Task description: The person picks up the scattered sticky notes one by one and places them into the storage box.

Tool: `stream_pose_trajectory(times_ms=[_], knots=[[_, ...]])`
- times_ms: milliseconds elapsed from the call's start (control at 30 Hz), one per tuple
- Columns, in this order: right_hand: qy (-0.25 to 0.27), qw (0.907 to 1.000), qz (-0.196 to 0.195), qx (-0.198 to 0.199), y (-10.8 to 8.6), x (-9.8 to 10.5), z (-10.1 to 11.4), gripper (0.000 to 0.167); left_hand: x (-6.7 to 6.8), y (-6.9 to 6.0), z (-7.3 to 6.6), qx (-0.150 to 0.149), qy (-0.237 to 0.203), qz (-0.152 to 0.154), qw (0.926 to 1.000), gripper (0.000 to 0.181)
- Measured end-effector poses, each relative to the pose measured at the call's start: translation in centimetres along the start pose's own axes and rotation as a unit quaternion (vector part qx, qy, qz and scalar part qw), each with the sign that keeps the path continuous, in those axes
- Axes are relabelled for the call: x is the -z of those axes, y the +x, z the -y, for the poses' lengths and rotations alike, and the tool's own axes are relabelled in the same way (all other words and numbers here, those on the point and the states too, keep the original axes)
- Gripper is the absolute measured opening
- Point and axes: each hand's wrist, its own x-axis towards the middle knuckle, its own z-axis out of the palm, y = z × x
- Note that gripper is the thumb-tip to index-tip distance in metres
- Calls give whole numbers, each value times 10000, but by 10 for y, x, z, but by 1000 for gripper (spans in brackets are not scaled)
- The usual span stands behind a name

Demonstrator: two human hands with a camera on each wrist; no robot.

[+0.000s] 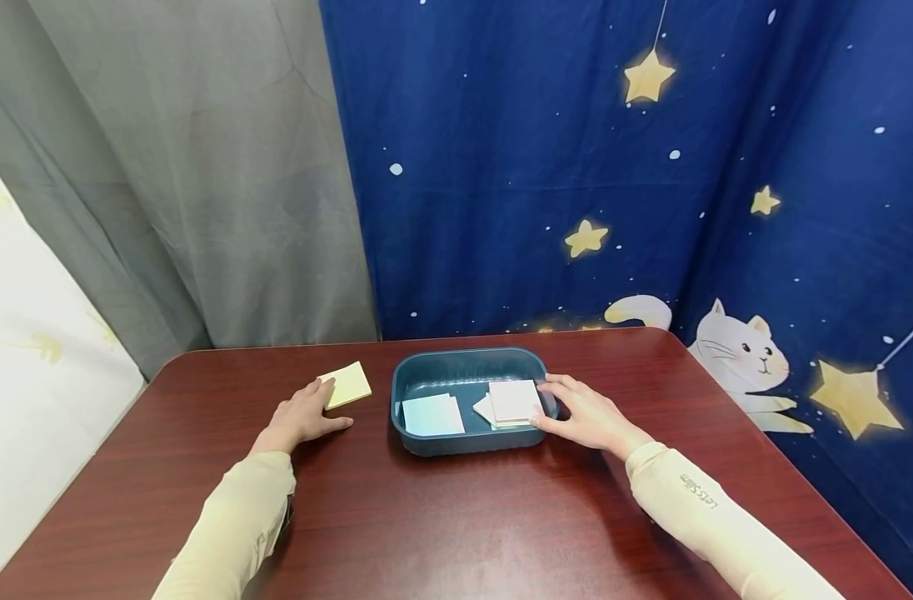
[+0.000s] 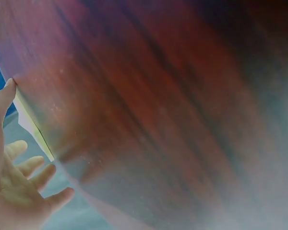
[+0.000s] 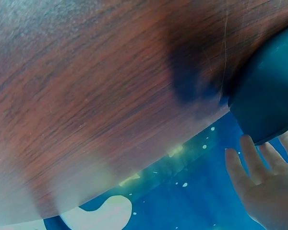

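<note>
On the left of the table lies a yellow pad of sticky notes [image 1: 346,385]. My left hand [image 1: 302,417] is beside it with the fingers spread, the fingertips at its left edge; in the left wrist view the thumb tip is by one corner of the yellow pad [image 2: 34,125]. A dark teal tray [image 1: 464,444] stands mid-table, holding a pale blue pad [image 1: 431,415] at left and white pads [image 1: 513,400] at right. My right hand [image 1: 587,417] reaches over the tray's right rim, fingers extended and thumb near the white stack. Whether it touches those pads is unclear.
The reddish-brown wooden table [image 1: 464,533] has rounded far corners. Behind it hang a grey curtain [image 1: 224,183] and a blue curtain [image 1: 501,167] with stars and a cat. A white surface [image 1: 37,333] is at far left.
</note>
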Motion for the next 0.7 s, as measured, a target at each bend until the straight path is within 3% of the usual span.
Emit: stream_pose_trajectory(times_ms=[700], knots=[[61,10000,5,-45,-1,-1,-1,69,-1,8,3,-174,87,80,9998,81]])
